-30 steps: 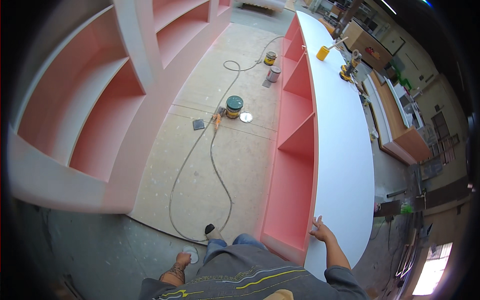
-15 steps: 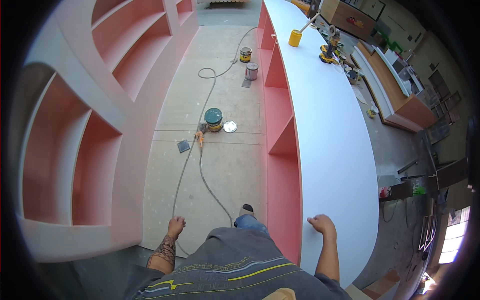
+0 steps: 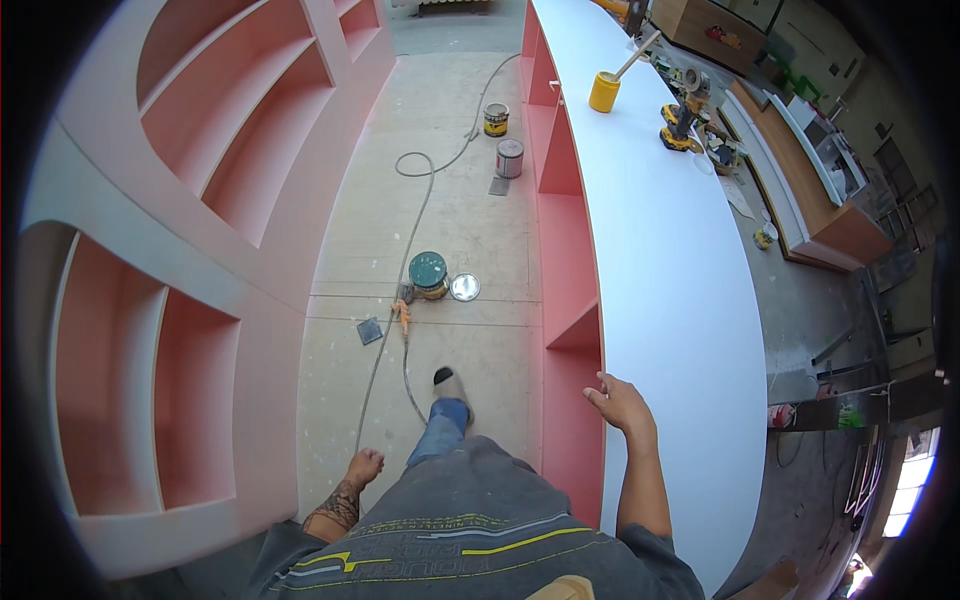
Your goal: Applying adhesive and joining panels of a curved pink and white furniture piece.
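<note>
Fingers loosely spread and holding nothing, the right hand (image 3: 620, 403) is at the left edge of the white-topped pink shelf unit (image 3: 680, 350), which runs along the person's right; whether they touch cannot be told. Left of that unit, the left hand (image 3: 366, 467) is half curled near a grey hose (image 3: 370, 388), and whether it is closed cannot be told. Also left of the unit, a green-lidded can (image 3: 428, 271) stands on the floor; on its white top are a yellow pot (image 3: 603, 93) and a cordless power tool (image 3: 679, 126).
</note>
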Demonstrator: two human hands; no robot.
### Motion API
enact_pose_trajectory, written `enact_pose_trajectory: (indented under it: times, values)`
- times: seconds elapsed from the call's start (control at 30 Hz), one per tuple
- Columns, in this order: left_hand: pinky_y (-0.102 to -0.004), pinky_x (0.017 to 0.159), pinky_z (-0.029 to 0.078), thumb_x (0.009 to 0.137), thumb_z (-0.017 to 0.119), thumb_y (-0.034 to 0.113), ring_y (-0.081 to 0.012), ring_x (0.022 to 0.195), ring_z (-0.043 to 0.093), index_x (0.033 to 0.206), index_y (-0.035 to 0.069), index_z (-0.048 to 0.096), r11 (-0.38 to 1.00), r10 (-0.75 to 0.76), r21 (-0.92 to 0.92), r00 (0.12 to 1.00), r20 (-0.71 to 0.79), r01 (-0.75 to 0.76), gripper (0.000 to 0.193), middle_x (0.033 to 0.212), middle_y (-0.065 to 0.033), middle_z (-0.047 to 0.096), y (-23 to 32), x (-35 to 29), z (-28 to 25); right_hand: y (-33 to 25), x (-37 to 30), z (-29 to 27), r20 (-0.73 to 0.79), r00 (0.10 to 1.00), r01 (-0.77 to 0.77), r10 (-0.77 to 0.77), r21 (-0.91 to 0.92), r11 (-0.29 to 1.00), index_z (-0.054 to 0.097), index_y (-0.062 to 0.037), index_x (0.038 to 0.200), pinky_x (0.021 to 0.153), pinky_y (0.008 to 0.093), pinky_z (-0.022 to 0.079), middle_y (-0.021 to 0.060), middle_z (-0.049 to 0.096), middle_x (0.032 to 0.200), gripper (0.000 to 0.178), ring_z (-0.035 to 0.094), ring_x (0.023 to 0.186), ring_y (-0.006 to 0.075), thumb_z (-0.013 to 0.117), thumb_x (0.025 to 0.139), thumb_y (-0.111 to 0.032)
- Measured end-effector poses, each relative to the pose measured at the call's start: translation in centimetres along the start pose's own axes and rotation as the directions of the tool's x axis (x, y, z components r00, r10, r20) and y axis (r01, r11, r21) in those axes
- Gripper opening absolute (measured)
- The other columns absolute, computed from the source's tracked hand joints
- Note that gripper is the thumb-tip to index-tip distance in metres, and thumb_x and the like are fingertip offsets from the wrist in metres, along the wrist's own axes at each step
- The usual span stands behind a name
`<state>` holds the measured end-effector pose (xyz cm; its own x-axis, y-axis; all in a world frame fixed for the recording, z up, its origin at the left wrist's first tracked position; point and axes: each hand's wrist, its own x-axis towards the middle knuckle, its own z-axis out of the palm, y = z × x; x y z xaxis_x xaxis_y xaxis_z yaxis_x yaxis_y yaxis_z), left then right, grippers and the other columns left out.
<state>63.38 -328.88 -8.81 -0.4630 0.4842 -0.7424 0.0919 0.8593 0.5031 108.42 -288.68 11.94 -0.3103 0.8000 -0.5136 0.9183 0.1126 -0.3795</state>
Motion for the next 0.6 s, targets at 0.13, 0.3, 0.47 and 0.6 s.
enact_pose_trajectory:
  times: [0.13, 0.3, 0.47, 0.6]
  values:
    - [-0.0362, 0.063, 0.056, 0.096, 0.065, 0.027, -0.0195, 0.071, 0.069, 0.101, -0.002, 0.07, 0.988, -0.014, 0.155, 0.991, 0.133, -0.007, 0.03, 0.083, -0.0092, 0.073, 2.0, 3.1, -3.2, -2.4, 4.2, -2.4, -0.027, 0.998, -0.064, 0.065, 0.041, 0.997, 0.056, -0.0005, 0.148, 0.105, 0.0464, 0.052, 0.0262, 0.068, 0.133, 0.071, 0.066, 0.124, 0.0407, 0.065, 0.096, -0.048]
    - [-0.0373, 0.057, 0.053, 0.096, 0.065, 0.027, -0.0211, 0.068, 0.068, 0.097, 0.001, 0.071, 0.986, -0.041, 0.169, 0.989, 0.139, 0.017, 0.027, 0.08, -0.0107, 0.072, 5.7, 13.5, -8.6, -6.9, 6.7, -5.3, -0.097, 0.942, -0.313, 0.323, 0.101, 0.944, 0.055, -0.0017, 0.149, 0.104, 0.0461, 0.053, 0.0274, 0.068, 0.133, 0.072, 0.066, 0.124, 0.0411, 0.067, 0.095, -0.048]
    - [-0.0362, 0.06, 0.053, 0.095, 0.059, 0.025, -0.0204, 0.068, 0.067, 0.093, 0.0, 0.07, 0.984, 0.092, -0.148, 0.995, -0.05, -0.098, 0.027, 0.078, -0.0097, 0.071, 16.2, 26.5, -11.0, -13.2, 10.9, -8.4, -0.05, 0.962, -0.254, 0.269, 0.196, 0.947, 0.053, 0.0009, 0.149, 0.104, 0.0457, 0.052, 0.0268, 0.069, 0.13, 0.073, 0.067, 0.121, 0.0394, 0.066, 0.095, -0.046]
    - [-0.0324, 0.061, 0.052, 0.101, 0.058, 0.03, -0.0163, 0.074, 0.066, 0.104, 0.001, 0.067, 0.948, 0.249, -0.196, 0.968, -0.041, -0.252, 0.03, 0.085, -0.0079, 0.071, 27.6, 33.1, -13.8, -15.6, 15.7, -9.5, -0.039, 0.966, -0.245, 0.256, 0.175, 0.954, 0.051, 0.0018, 0.15, 0.105, 0.0444, 0.051, 0.0268, 0.067, 0.133, 0.073, 0.066, 0.124, 0.0387, 0.065, 0.096, -0.046]
